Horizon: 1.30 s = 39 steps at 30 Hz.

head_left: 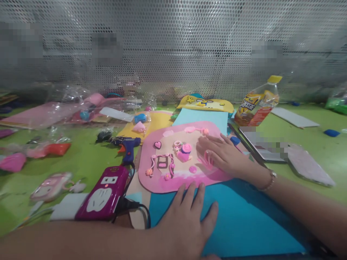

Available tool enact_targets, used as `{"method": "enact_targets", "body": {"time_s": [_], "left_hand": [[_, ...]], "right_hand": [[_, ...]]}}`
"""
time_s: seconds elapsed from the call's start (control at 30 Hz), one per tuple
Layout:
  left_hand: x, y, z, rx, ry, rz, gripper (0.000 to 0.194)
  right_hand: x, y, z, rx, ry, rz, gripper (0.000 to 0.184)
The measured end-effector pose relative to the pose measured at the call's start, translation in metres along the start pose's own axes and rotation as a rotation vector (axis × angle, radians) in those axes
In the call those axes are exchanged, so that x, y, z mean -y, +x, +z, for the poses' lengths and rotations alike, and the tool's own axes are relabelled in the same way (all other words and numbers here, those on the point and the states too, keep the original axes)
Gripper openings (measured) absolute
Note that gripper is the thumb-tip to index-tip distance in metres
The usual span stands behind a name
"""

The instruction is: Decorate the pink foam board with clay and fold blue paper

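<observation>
A rounded pink foam sheet (148, 184) with a beige middle lies before me, partly over a blue sheet (252, 216). On it are a pink snail figure (184, 151), a pink heart (157, 144), a brown window shape (163, 162) framed by pink strips with flowers, and a pink dot (192, 169). My right hand (223, 155) lies over the sheet's right part, fingers stretched out, its thumb beside a pink looped piece (208, 159). Fingers apart, my left hand (187, 216) rests on the blue sheet, fingertips at the pink sheet's lower edge.
To the left are a blue glue gun (129, 150), a purple power strip (107, 195) with plugs and cables, and a pink case (51, 186). Bagged clay lumps (56, 148) lie beyond. At right stand a bottle (257, 103), a phone (261, 144) and a pale phone case (310, 164).
</observation>
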<state>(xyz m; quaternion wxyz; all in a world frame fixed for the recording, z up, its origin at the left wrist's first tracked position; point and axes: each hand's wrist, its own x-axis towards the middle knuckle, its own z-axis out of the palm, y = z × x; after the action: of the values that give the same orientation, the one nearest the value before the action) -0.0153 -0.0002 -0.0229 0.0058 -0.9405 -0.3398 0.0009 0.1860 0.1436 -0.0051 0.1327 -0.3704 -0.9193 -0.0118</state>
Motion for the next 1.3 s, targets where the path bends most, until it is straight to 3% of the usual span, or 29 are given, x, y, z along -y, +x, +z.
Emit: {"method": "enact_targets", "body": {"time_s": [0.17,0.33,0.47,0.6,0.73,0.87,1.0,1.13,1.3], "left_hand": [[0.001,0.0,-0.001,0.007,-0.031,0.022,0.08],[0.001,-0.001,-0.001,-0.009,-0.025,0.03,0.081],[0.001,-0.002,0.002,-0.027,0.004,0.024,0.079],[0.001,-0.002,0.003,-0.062,0.002,0.022,0.079],[0.002,-0.003,0.0,-0.036,-0.009,0.023,0.076],[0.002,-0.002,-0.003,-0.036,-0.006,0.033,0.077],[0.003,-0.002,-0.003,-0.039,-0.029,0.041,0.076],[0.002,-0.002,-0.006,-0.008,-0.063,0.024,0.076],[0.001,-0.002,-0.01,0.018,-0.097,0.018,0.076]], "right_hand": [[0.008,-0.001,-0.004,0.136,0.145,-0.092,0.046],[0.008,-0.002,-0.003,0.026,0.074,-0.011,0.046],[0.007,-0.003,-0.002,0.117,0.145,-0.091,0.047],[0.009,-0.003,-0.004,0.058,0.109,-0.029,0.047],[0.009,-0.003,-0.005,0.125,0.199,-0.082,0.047],[0.009,-0.004,-0.007,0.079,0.158,-0.021,0.048],[0.008,-0.004,-0.007,0.139,0.211,-0.093,0.048],[0.007,-0.005,-0.003,0.063,0.109,-0.038,0.048],[0.011,-0.006,-0.001,0.168,0.129,-0.12,0.048]]}}
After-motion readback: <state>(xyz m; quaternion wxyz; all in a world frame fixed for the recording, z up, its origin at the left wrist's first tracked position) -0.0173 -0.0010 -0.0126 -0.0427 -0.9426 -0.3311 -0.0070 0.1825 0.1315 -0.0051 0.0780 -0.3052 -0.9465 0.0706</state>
